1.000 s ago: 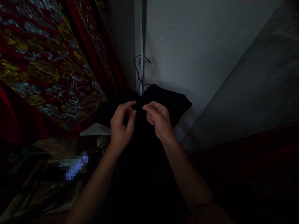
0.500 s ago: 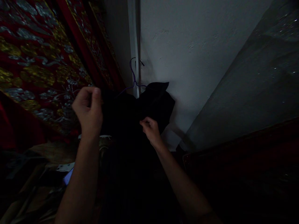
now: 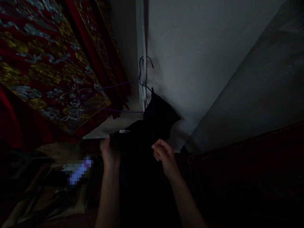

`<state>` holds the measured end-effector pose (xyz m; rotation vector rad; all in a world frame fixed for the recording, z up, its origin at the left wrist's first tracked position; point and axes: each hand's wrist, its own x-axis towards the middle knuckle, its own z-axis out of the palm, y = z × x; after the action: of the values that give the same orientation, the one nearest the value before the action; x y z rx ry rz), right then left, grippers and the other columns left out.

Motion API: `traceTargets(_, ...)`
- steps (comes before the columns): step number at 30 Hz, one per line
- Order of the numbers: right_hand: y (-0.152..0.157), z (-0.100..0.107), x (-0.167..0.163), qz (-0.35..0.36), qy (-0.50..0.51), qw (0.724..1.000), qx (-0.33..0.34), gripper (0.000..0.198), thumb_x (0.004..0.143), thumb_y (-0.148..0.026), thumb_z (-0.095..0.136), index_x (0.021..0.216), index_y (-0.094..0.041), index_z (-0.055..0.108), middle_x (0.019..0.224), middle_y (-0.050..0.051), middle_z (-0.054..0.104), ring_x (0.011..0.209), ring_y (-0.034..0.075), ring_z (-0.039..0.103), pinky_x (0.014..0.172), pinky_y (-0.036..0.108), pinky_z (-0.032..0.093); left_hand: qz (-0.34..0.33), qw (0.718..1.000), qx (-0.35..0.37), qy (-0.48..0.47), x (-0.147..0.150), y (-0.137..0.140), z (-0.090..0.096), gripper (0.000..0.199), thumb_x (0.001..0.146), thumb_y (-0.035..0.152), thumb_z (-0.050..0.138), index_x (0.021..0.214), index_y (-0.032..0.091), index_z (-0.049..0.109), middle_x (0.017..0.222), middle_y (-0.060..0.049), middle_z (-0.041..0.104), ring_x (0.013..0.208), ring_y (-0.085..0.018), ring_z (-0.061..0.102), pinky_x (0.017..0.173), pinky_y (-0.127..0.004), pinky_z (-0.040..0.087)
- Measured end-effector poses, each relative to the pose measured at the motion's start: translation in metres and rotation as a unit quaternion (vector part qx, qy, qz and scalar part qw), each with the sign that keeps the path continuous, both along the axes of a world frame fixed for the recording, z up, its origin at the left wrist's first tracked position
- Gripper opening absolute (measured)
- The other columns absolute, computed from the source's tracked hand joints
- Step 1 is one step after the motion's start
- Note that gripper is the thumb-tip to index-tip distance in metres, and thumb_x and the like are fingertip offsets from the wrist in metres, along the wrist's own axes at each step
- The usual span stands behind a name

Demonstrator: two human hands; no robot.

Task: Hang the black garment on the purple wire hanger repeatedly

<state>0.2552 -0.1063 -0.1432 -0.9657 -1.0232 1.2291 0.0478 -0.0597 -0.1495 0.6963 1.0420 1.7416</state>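
A black garment (image 3: 161, 114) hangs by one side from a thin purple wire hanger (image 3: 123, 111), whose left arm is bare. The hanger's hook is over a pale vertical strip on the wall. My left hand (image 3: 110, 155) grips the garment's left edge, thumb on top, just below a small white label (image 3: 124, 131). Lower down and to the right, my right hand (image 3: 164, 153) is closed in a pinch on the garment's front. The dark cloth hides its folds and exact cut.
Red cloth with gold and silver embroidery (image 3: 47, 63) hangs at the left. A pale wall (image 3: 185, 57) stands behind. Below left is a wooden frame (image 3: 80, 196) with a blurred bluish object (image 3: 79, 172). A dark reddish piece of furniture (image 3: 249, 158) is at the lower right.
My left hand has come down and right, drawing the garment's left side off the hanger, whose left arm now shows bare. My right hand has moved slightly lower and right.
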Motion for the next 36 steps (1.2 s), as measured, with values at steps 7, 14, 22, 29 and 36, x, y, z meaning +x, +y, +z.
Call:
traceTargets(7,0.008,-0.008,0.018,0.012,-0.190,0.982,-0.019,0.021,0.078,-0.039,0.069,0.069,-0.020,0.065,0.063,-0.001,0.059,0.063,0.016,0.055,0.061,0.028,0.041,0.009,0.996,0.090,-0.021,0.037,-0.021,0.048,0.027,0.080,0.045,0.076,0.088,0.020,0.068,0.087,0.000,0.069,0.084,-0.015,0.066,0.081,-0.026,0.052)
traceTargets(14,-0.007,0.032,-0.006,0.096,-0.154,0.979,0.092,0.031,0.084,-0.029,0.070,0.114,-0.023,0.067,0.113,0.004,0.070,0.103,0.022,0.063,0.096,0.035,0.047,-0.090,0.931,0.166,0.314,0.068,-0.047,0.070,0.021,0.096,0.038,0.061,0.087,0.021,0.068,0.085,-0.002,0.063,0.083,-0.017,0.060,0.077,-0.027,0.049)
traceTargets(22,0.017,0.054,0.009,0.115,-0.099,0.987,-0.051,0.013,0.072,-0.032,0.067,0.067,-0.020,0.065,0.064,-0.002,0.060,0.062,0.015,0.053,0.056,0.025,0.040,-0.260,0.905,0.157,0.296,0.054,-0.013,0.050,0.051,0.099,0.063,0.043,0.111,0.023,0.072,0.107,-0.010,0.072,0.109,-0.026,0.065,0.096,-0.040,0.052)
traceTargets(29,0.065,0.109,0.061,0.057,-0.234,0.968,0.073,0.022,0.065,-0.032,0.060,0.049,-0.021,0.050,0.051,-0.003,0.044,0.050,0.011,0.037,0.046,0.024,0.024,-0.408,0.799,0.060,0.437,0.025,0.013,0.014,0.031,0.082,0.053,0.072,0.076,0.022,0.076,0.077,-0.003,0.074,0.073,-0.023,0.064,0.071,-0.032,0.053)
traceTargets(36,0.148,0.105,0.064,-0.122,-0.251,0.919,0.279,0.015,0.078,-0.032,0.055,0.072,-0.020,0.062,0.068,-0.001,0.057,0.068,0.016,0.051,0.065,0.027,0.039,-0.334,0.833,-0.018,0.441,-0.039,0.025,0.033,0.035,0.082,0.054,0.069,0.085,0.020,0.078,0.084,-0.004,0.076,0.074,-0.024,0.065,0.068,-0.030,0.051)
